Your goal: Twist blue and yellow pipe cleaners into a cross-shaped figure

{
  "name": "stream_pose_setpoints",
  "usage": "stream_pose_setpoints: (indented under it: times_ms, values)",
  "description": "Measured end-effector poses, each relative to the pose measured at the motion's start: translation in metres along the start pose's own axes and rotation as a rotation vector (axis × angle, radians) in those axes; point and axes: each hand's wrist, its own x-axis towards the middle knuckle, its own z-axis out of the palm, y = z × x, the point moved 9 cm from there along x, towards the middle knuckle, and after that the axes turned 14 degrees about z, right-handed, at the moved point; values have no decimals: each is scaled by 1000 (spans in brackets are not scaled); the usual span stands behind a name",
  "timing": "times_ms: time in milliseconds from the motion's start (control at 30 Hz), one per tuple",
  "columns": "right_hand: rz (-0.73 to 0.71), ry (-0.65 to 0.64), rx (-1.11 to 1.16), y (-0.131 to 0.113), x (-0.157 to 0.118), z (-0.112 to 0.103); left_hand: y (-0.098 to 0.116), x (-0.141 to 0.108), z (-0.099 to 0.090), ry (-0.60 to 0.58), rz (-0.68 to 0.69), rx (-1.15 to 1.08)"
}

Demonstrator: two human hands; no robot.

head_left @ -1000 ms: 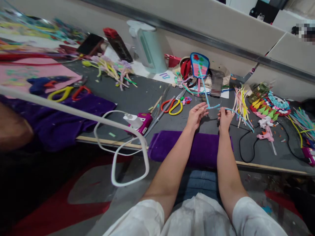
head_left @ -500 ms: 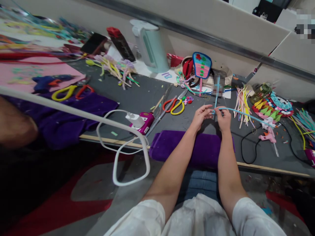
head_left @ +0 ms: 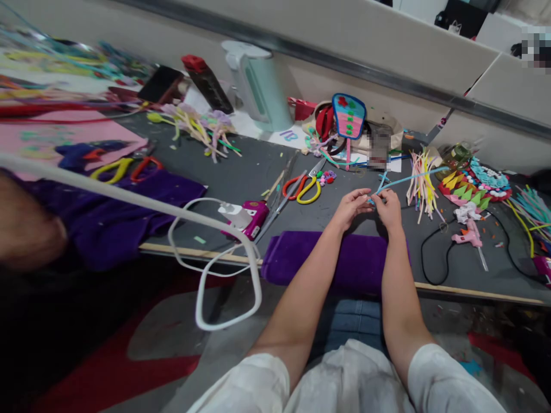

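Between the fingertips of both hands I pinch light-blue pipe cleaners [head_left: 408, 180] over the grey tabletop. One long end slants up to the right from my fingers, and a shorter piece sticks up beside it. My left hand [head_left: 353, 207] is closed on the crossing point from the left. From the other side my right hand [head_left: 387, 207] grips the blue stem close by, the fingertips of both hands nearly touching. The exact join is partly hidden by the fingers. A folded purple towel [head_left: 297, 258] lies under my forearms at the table's edge.
Scissors [head_left: 309, 190] lie left of my hands, near a purple power strip [head_left: 253, 218]. To the right are a bundle of pipe cleaners [head_left: 422, 192], a pink glue gun [head_left: 469, 234] and its black cord. A kettle [head_left: 262, 86] stands behind. A white tube frame [head_left: 129, 192] crosses the left; another person's arm [head_left: 28, 221] is beyond it.
The long blue end has swung from pointing down-right to slanting up-right. The upright blue piece now shows shorter and leans right. Both hands stay pinched together in nearly the same place.
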Motion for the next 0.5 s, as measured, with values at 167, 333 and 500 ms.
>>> stream_pose_setpoints:
  times_ms: [167, 333, 500]
  values:
    - [20, -13, 27, 4, 0, 3, -6, 0, -4, 2, 3, 11]
    - [38, -10, 3, 7, 0, 4, -10, 1, -5, -15, 4, 41]
    - [48, -24, -4, 11, 1, 8, -9, 2, -4, -43, 38, 97]
